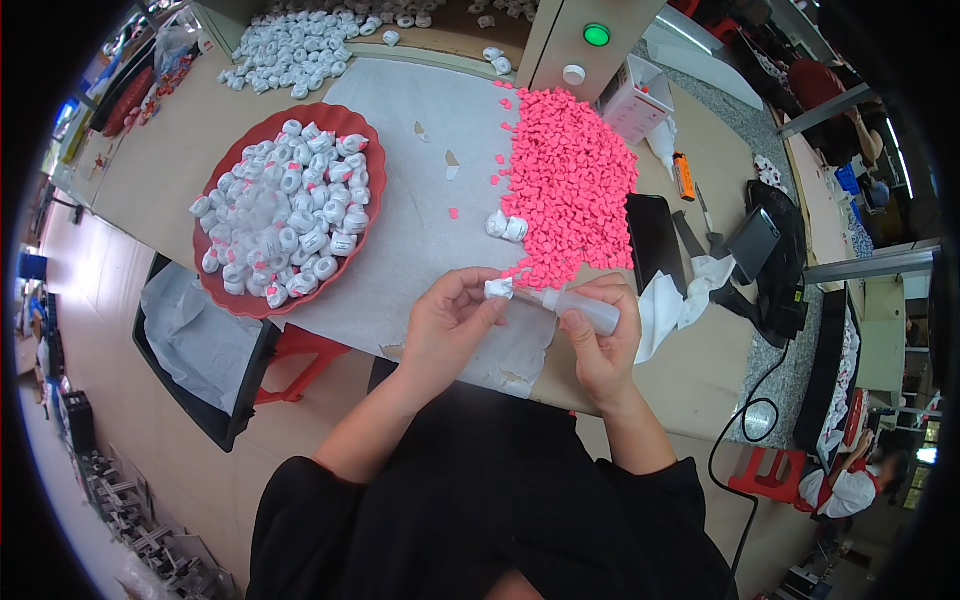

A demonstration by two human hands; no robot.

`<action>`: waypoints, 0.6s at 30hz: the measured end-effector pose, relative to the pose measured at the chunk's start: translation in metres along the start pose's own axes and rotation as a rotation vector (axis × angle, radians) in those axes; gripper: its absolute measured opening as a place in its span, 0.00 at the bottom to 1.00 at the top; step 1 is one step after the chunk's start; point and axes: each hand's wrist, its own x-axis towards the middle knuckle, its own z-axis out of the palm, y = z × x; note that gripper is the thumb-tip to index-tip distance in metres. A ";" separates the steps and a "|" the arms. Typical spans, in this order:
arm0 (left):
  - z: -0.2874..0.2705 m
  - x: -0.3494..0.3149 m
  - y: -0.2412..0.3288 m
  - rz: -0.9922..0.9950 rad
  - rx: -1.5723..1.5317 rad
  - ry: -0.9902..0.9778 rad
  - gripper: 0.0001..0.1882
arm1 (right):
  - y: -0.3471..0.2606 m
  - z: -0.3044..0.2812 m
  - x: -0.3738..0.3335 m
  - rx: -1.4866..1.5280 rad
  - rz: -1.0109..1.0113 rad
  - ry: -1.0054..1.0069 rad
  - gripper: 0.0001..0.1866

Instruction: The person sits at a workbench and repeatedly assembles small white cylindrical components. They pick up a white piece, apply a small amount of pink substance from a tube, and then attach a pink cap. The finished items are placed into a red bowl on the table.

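Between the thumb and fingers of my left hand (446,322) is a small white figurine piece (498,288). My right hand (606,345) grips a translucent squeeze bottle (588,311), its nozzle pointing left at the white piece. Whether the tip touches it is too small to tell. Just beyond my hands lies a heap of small pink pieces (570,180). Two white pieces (507,227) rest at the heap's left edge. To the left, a red scalloped bowl (373,190) is full of similar white pieces, many with pink parts on them.
White paper (420,200) covers the middle of the table. More white pieces (290,45) lie at the back left. On the right are a dark phone (655,240), an orange lighter-like object (684,177), crumpled white tissue (665,310) and a black cable. A black tray (237,415) stands below left.
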 end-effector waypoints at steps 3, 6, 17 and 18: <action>0.000 0.000 0.000 0.006 0.007 -0.001 0.15 | 0.001 0.000 0.001 -0.023 -0.014 0.005 0.13; 0.002 0.000 0.001 0.012 0.007 0.004 0.14 | 0.002 -0.002 0.001 -0.032 -0.012 0.011 0.13; 0.000 -0.004 0.002 0.022 0.018 0.017 0.14 | -0.001 -0.002 -0.002 0.083 0.058 0.024 0.13; 0.002 -0.001 0.001 0.024 0.031 0.010 0.13 | -0.004 -0.004 -0.001 0.186 0.113 0.060 0.13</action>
